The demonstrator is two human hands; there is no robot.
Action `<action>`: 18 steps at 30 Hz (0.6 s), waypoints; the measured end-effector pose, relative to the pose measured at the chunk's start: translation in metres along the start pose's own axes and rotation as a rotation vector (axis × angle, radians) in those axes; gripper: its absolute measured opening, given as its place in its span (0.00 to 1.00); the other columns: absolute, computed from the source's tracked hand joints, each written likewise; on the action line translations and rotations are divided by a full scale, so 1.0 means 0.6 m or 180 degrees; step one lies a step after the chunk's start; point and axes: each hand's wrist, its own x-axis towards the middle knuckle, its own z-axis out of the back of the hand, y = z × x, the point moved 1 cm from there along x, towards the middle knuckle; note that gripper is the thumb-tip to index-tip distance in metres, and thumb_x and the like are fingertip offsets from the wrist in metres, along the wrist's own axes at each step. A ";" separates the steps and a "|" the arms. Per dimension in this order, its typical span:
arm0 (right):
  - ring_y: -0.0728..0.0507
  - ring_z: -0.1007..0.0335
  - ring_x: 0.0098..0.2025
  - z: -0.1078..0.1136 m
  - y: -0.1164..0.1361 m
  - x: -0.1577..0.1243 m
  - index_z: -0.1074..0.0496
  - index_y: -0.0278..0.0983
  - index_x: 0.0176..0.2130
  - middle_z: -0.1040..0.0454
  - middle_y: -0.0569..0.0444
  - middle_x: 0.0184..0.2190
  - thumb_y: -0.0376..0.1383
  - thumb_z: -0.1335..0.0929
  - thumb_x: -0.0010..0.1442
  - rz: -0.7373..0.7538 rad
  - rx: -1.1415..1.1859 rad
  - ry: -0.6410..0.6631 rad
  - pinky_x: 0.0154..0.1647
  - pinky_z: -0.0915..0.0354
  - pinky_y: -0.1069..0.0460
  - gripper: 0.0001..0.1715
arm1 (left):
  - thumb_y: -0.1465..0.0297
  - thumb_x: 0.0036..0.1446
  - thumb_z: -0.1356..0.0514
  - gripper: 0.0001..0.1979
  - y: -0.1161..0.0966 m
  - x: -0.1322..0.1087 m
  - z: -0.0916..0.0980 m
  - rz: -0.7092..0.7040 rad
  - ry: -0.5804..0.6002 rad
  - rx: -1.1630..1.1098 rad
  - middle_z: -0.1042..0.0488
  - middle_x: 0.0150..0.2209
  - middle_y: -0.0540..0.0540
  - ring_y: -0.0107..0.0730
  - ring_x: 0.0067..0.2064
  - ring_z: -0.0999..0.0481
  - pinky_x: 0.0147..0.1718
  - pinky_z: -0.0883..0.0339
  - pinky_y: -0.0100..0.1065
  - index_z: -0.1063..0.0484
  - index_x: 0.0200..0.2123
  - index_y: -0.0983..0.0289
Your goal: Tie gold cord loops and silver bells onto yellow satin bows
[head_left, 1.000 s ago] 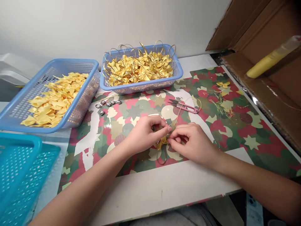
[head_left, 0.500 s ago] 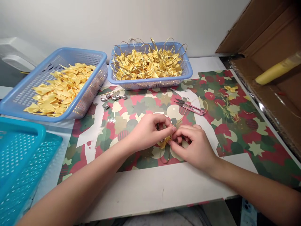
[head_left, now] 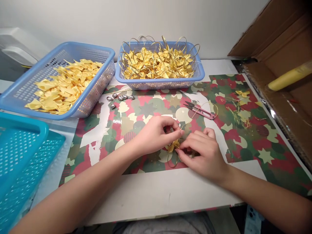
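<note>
My left hand (head_left: pixel 161 134) is closed in a pinch, thumb against forefinger, with a thin gold cord (head_left: pixel 189 121) running from its fingertips toward the snips. Just beneath lies a small yellow ribbon bow (head_left: pixel 172 147), partly covered by my fingers. My right hand (head_left: pixel 204 152) pinches the right edge of this bow between thumb and forefinger. A gold cord loop (head_left: pixel 175 163) sticks out below the bow. Pink-handled thread snips (head_left: pixel 201 111) rest beyond my hands. Several silver jingle bells (head_left: pixel 121 97) lie at the back left.
A blue basket (head_left: pixel 159 81) at the back holds bows with gold loops. Another blue basket (head_left: pixel 83 107) at left contains loose yellow bows. Teal baskets (head_left: pixel 45 133) stand nearer. Thread scraps (head_left: pixel 241 117) lie at right, beside a cardboard box (head_left: pixel 263 78) with a yellow roll (head_left: pixel 290 78).
My right hand's fingers have drawn slightly away from my left fingertips, while still pinching the bow. The whole view has shifted slightly.
</note>
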 end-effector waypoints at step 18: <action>0.52 0.44 0.24 0.004 -0.003 -0.003 0.28 0.37 0.23 0.33 0.62 0.17 0.24 0.29 0.54 0.0302 -0.0174 -0.0218 0.36 0.54 0.48 0.12 | 0.69 0.57 0.42 0.12 0.004 0.000 0.000 -0.0033 -0.0128 0.0032 0.32 0.22 0.47 0.21 0.23 0.34 0.23 0.43 0.25 0.33 0.23 0.65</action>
